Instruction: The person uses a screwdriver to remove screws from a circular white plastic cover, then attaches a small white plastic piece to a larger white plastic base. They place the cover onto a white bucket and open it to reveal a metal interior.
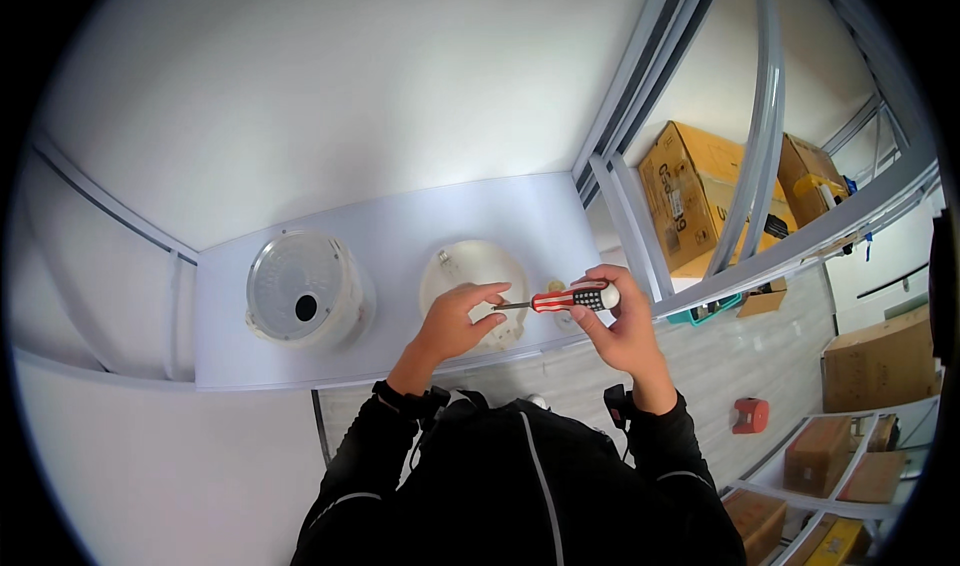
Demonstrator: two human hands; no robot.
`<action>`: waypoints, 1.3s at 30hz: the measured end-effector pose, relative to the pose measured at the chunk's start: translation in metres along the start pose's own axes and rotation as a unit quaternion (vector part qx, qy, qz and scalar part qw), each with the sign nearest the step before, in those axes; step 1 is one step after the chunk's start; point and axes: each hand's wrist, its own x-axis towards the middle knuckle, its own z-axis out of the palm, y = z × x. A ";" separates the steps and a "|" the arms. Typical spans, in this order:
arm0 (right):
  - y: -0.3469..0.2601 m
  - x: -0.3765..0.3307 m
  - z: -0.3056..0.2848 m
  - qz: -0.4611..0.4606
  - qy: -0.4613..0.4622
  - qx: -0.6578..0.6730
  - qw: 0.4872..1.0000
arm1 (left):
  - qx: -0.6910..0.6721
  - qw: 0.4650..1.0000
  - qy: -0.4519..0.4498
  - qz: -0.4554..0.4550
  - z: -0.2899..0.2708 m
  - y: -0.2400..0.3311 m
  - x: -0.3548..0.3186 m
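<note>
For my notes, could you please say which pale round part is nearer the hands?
The disc, partly behind the left hand; the taller drum stands farther left.

Screwdriver (557, 299): handle (588, 298) red-and-white striped with white-dotted black panel, white butt; slim metal shaft (514, 306). Held nearly horizontal, tip pointing left, just right of frame centre.

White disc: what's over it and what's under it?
Over the white disc are the left hand and the screwdriver shaft, hiding part of it. Around its rim the table shows; whatever lies directly beneath is covered.
</note>
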 end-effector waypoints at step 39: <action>0.010 -0.016 0.066 0.047 -0.078 -0.196 0.976 | 0.289 0.951 -0.101 -0.042 0.044 -0.061 -0.017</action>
